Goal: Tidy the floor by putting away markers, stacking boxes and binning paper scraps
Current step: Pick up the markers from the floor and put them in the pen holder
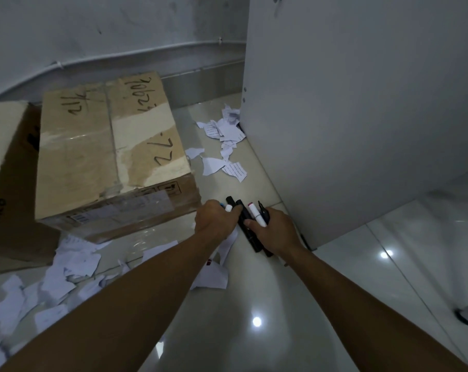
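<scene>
Both my hands meet over the floor in the middle of the view, each holding markers. My right hand (274, 232) grips a bundle of markers (247, 224): black ones, a white one with a red cap and a thin dark pen. My left hand (214, 220) is closed around a white-tipped marker (228, 208) and something blue. A large taped cardboard box (112, 157) with handwriting lies just left of my hands. A second brown box (7, 178) stands at the far left. Torn paper scraps (225, 146) litter the floor beyond my hands.
A white cabinet panel (361, 116) rises at the right, its corner close to my right hand. More paper scraps (53, 285) cover the floor at lower left. A grey wall with a cable runs along the back. Glossy tiles stretch to the lower right.
</scene>
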